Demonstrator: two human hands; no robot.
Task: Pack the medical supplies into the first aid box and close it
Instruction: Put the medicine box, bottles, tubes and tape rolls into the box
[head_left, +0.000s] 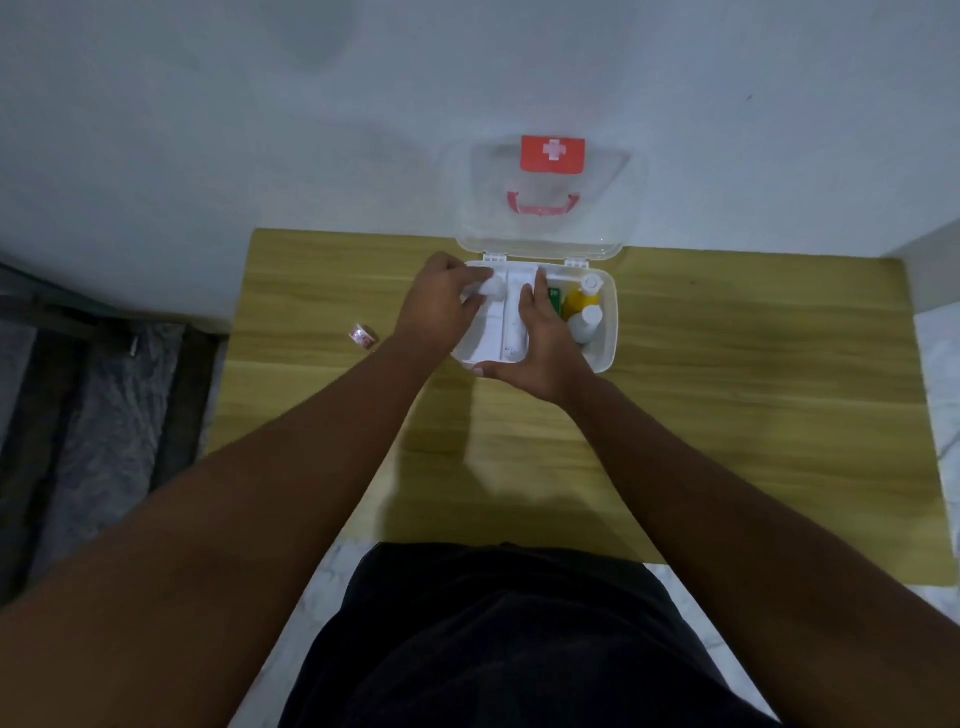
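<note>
First aid box (605, 332) is sitting at the table's (727, 389) far edge, lid (550, 208) leaning open against the wall. Left hand (441, 301) is pinching a white roll (491, 286), likely gauze, and pushing it into the tray's (493, 338) far-left corner. Right hand (540, 353) is lying flat over the tray, thumb on the near rim, probably steadying it. Bottles (584, 306) and a green pack (555, 300) are sitting in the right compartment. Small tape roll (362, 334) is lying near the table's left edge, unpacked.

Both hands (488, 322) reach into open first aid box (609, 332).
</note>
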